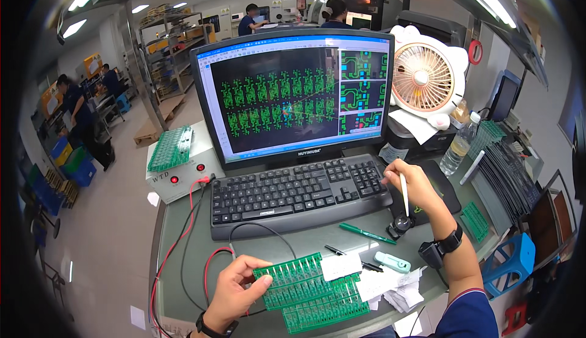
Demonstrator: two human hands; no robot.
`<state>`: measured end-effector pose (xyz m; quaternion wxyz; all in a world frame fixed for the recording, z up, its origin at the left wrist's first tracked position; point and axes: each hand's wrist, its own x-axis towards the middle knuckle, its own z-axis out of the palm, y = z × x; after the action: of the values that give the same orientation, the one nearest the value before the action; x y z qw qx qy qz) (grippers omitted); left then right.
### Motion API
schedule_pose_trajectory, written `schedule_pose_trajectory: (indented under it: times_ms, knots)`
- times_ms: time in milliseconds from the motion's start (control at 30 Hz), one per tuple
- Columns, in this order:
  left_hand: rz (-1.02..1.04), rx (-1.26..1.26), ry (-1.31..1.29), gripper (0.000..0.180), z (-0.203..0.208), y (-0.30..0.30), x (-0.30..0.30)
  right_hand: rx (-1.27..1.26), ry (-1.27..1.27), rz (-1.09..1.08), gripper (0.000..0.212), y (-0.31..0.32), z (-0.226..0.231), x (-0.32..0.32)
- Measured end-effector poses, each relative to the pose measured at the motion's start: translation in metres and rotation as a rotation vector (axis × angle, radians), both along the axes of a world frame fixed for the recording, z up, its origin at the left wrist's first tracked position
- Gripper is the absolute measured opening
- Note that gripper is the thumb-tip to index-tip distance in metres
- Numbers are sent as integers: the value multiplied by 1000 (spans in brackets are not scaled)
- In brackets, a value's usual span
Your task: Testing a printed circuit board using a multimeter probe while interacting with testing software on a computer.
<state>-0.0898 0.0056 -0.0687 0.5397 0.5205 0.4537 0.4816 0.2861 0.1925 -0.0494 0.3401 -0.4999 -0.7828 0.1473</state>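
Over the grey-green desk (317,240), at the near side, I had my left grip (237,286) pinched on the left end of a green circuit panel (290,292). Farther right, my right grip (410,182) was curled around a white stick (404,194) beside the keyboard (281,194).

Grey-green table (320,241), black keyboard (293,190), green marker (367,233)

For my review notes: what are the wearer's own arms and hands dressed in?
Both the left hand and right hand are ungloved. A black wristband circles the left wrist; the right has a black strap with a blocky black unit. The right arm's navy sleeve ends in red-and-white trim. No left sleeve can be made out.
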Motion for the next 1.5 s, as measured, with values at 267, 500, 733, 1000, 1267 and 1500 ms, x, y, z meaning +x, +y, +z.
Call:
schedule_pose_trajectory:
  times_ms: [267, 500, 733, 1000, 1267, 1500]
  knots:
    - [104, -17, -227, 20, 2, 7, -4, -56, 95, 183, 15, -20, 17, -16]
    - [210, 76, -202, 20, 0, 10, -17, 1, 50, 499, 15, -28, 46, -77]
    - [456, 198, -379, 18, 15, 19, -36, 33, -385, 859, 16, -1, 9, -137]
    - [467, 181, -364, 19, 12, 15, -36, 101, -558, 811, 14, 10, -20, -164]
    - [459, 173, -346, 19, 9, 19, -36, 119, -554, 803, 15, 9, -15, -164]
    - [444, 171, -331, 19, 10, 18, -34, 126, -467, 764, 17, 8, -5, -160]
